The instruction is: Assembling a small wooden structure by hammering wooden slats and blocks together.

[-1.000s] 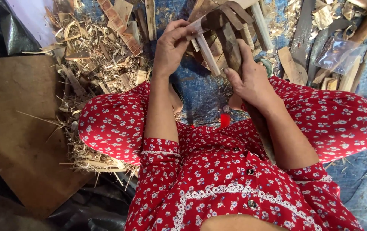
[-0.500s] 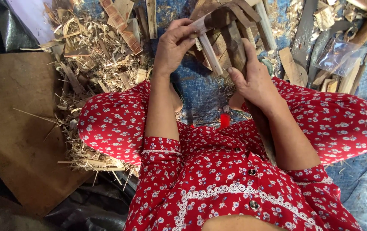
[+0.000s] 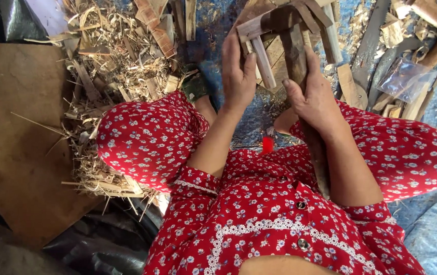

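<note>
Person sits on the floor in a red floral dress (image 3: 259, 224), knees spread, both hands up in front on a small wooden frame (image 3: 284, 23).

Left hand (image 3: 237, 71): fingers curled around a pale slat (image 3: 263, 63) at the frame's left end, thumb side toward the centre. Closed grip on the frame.

Right hand (image 3: 314, 99): wrapped around a dark wooden bar (image 3: 295, 48) that runs down from the frame and continues under the wrist toward the lap. Closed on it too.

The frame is off the ground, held between the knees at the top centre of the view, dark crosspieces over lighter slats. Its far side is cut off by the picture edge.

Around:
- Shavings pile (image 3: 111, 66), with splints and offcuts, left of the left knee, touching the dress.
- Brown board (image 3: 19, 132) flat on the floor further left, part of the shavings lying on it.
- Black sheet (image 3: 101, 244) at bottom left.
- Blue tarp (image 3: 432, 239) under the right leg and between the knees.
- Saw (image 3: 371, 43) lying on the tarp right of the frame, near scrap sticks and a clear plastic bag (image 3: 407, 79).
- Small red thing (image 3: 268, 144) on the tarp between the legs, below the hands; can't tell what it is.

Nothing lies between the hands and the frame; the forearms hide part of the bar.
</note>
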